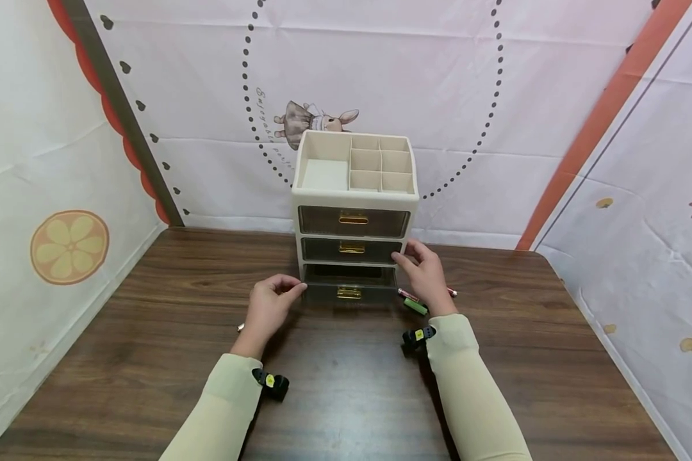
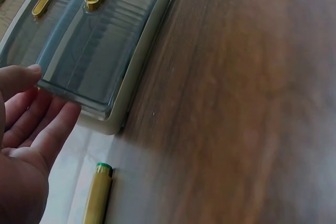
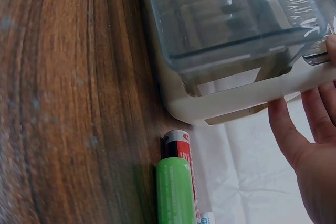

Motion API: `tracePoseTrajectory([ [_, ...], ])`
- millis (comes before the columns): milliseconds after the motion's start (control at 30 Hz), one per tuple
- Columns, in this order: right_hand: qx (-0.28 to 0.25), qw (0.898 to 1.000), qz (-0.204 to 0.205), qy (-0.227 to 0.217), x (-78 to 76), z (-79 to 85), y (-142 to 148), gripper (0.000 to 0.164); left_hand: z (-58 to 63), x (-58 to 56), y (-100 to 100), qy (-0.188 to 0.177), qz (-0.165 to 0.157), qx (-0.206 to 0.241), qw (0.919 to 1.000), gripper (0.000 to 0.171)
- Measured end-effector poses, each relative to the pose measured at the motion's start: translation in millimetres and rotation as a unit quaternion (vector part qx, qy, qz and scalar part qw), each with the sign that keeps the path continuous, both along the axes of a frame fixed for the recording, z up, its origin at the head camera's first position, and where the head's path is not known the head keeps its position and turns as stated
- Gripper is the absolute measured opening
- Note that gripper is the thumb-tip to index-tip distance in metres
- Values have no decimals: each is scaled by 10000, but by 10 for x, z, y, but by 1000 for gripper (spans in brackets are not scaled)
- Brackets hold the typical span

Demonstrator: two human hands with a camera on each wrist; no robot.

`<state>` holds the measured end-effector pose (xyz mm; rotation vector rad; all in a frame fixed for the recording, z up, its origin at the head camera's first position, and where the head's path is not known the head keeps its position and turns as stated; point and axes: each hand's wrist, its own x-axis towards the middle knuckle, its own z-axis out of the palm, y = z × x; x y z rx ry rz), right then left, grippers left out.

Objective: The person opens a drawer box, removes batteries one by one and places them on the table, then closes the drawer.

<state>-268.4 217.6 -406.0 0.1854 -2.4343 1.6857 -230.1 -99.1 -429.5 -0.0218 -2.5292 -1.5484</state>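
Note:
A cream desktop drawer organizer (image 1: pixel 354 197) has smoky clear drawers with gold handles. Its bottom drawer (image 1: pixel 321 294) is pulled partway out. At that drawer's left front corner, my left hand (image 1: pixel 267 312) pinches the edge between thumb and fingers; the left wrist view shows the clear drawer (image 2: pixel 89 56) there. My right hand (image 1: pixel 429 276) grips the organizer's right side, thumb at the front near the middle drawer (image 1: pixel 323 250) and fingers along the side wall. The right wrist view shows those fingers touching the cream frame (image 3: pixel 231 97), beside the extended drawer (image 3: pixel 210 35).
Right of the organizer lie a green battery (image 1: pixel 415 307), a red one (image 1: pixel 407 294) and another red-ended battery (image 1: pixel 452 292) partly behind my hand. A gold battery with a green end (image 2: pixel 98 192) lies on the left. The wooden table (image 1: pixel 334 384) meets printed cloth walls (image 1: pixel 207 96).

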Motion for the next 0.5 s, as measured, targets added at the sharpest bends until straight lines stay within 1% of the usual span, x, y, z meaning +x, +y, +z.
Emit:
tracePoseTrajectory([
  [200,30,10000,-21,28,-5,-4,1,45,6,-70,58,79,205,158,9996,18],
  [333,49,10000,-18,34,-6,-7,-3,45,0,-109,93,155,355,149,9991,17],
  [500,8,10000,13,38,-6,-3,1,45,22,-129,127,204,517,140,9984,18],
])
